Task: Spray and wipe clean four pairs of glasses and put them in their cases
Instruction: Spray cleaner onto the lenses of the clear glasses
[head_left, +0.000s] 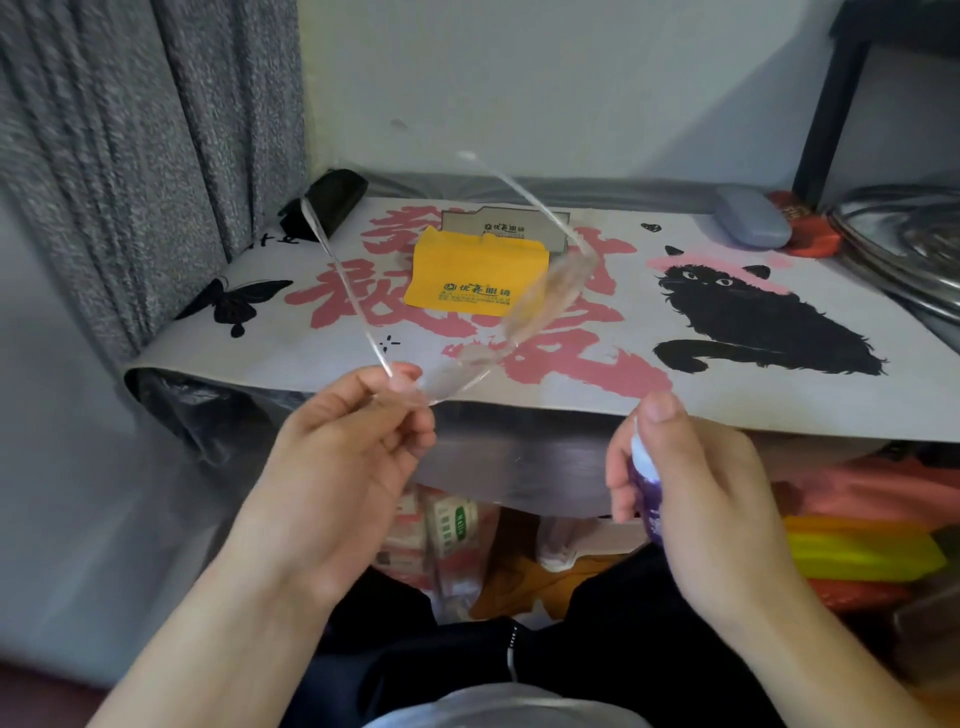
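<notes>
Left hand (343, 457) pinches clear-framed glasses (457, 332) at one lens corner, held above the table (727, 395) edge. Right hand (691, 483) grips a purple spray bottle (647, 488), thumb on top. Yellow cloth (467, 270) lies on the table.

Clear-framed glasses (498, 312), temples unfolded, held up tilted over table edge, blurred. Purple spray bottle (647, 488), white top, upright, right of glasses. Yellow cloth (467, 270) flat on mat centre. Black case (327, 200) rear left; grey-blue case (748, 215) rear right, closed
</notes>
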